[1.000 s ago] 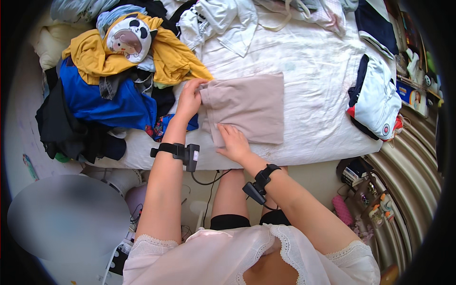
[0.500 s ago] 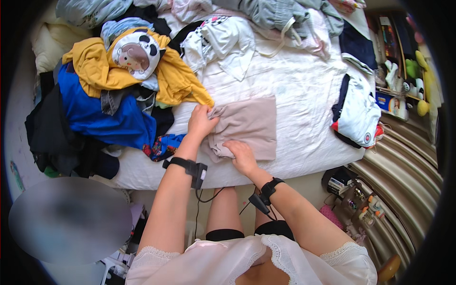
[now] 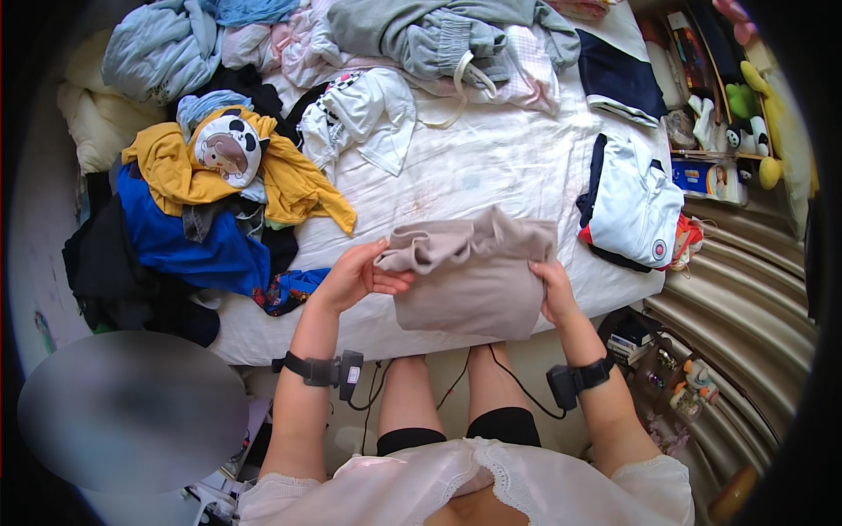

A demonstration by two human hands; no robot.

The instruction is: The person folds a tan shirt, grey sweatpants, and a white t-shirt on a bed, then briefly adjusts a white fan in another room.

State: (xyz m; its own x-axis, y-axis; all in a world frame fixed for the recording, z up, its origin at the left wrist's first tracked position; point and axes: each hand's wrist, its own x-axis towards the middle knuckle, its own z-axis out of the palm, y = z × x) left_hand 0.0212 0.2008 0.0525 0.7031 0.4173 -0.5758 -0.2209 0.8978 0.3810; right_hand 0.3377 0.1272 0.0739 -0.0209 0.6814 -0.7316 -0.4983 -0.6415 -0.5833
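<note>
A folded greyish-pink garment (image 3: 478,285) is held up over the near edge of the bed, its far edge bunched into ruffles and its near part smooth. At its left end my left hand (image 3: 355,276) grips the gathered edge, thumb on top and fingers curled beneath. The right side is pinched by my right hand (image 3: 554,294), with the thumb on the upper face. I cannot tell which kind of garment it is, as it is folded.
A heap with a yellow top (image 3: 289,188) and blue cloth (image 3: 193,241) lies on the left. White shirt (image 3: 377,118) and grey trousers (image 3: 421,39) lie farther back. Folded pale clothes (image 3: 636,206) and navy folded cloth (image 3: 618,74) rest on the right, beside a shelf of toys.
The garment has been lifted off the sheet and drawn nearer. My right hand has moved from its near edge to its right side; my left hand still holds the left end.
</note>
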